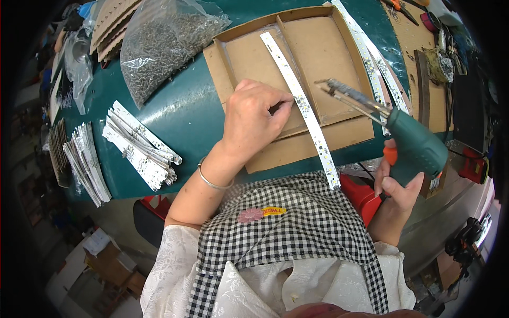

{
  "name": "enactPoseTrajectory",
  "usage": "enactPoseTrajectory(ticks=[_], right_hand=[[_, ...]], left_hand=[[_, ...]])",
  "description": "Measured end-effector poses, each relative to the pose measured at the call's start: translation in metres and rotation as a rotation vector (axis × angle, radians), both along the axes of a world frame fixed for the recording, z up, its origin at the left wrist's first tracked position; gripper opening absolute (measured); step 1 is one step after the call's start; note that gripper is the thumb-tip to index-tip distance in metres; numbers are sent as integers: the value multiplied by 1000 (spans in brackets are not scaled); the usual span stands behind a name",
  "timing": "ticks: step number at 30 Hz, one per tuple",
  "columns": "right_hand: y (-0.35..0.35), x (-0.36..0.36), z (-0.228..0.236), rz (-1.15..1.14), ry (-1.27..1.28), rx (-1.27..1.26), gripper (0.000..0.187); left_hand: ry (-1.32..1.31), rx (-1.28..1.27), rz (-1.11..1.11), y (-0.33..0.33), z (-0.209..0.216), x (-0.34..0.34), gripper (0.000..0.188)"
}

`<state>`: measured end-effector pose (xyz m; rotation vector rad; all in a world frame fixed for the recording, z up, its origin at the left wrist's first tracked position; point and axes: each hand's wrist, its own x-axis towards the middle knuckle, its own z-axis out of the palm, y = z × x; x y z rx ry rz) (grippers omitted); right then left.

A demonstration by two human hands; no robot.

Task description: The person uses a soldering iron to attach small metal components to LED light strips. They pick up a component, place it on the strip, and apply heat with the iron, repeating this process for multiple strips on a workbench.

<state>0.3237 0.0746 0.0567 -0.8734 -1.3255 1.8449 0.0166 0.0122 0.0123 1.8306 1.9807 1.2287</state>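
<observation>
A long white LED circuit strip (pixel 297 97) lies slanted across the cardboard tray (pixel 328 45), its near end reaching past the table edge over my checked apron. My left hand (pixel 256 114) is closed in a pinch, its fingertips right at the strip's left edge. What the pinch holds, if anything, is too small to make out. In my right hand (pixel 401 185) is a green soldering gun (pixel 416 143) with an orange trigger. Its metal tip (pixel 328 85) points left above the tray, to the right of the strip and apart from it.
Bundles of white strips (pixel 139 146) lie on the green table (pixel 196 132) at left. Behind them rests a clear bag of small metal parts (pixel 164 47). More long strips (pixel 371 63) lie right of the tray. Pliers (pixel 404 10) and a solder spool (pixel 427 21) sit far right.
</observation>
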Motion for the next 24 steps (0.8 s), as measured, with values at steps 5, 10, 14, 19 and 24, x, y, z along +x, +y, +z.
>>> enactPoseTrajectory(ticks=[5,10,14,19,24], right_hand=[[4,1,-1,-85,71,60,78],[12,-7,2,-194,85,197,75],[24,-7,-10,-352,-56,390,67],[38,-5,-48,-509,-348,574,51],[50,-9,-51,-477,-744,880,53]], left_hand=[[-27,21,-6,4,-1,2,6],[9,-2,2,3,3,3,9],[-5,-21,5,4,7,4,10],[-2,-39,14,3,7,4,10],[-25,-26,-1,3,5,3,10]])
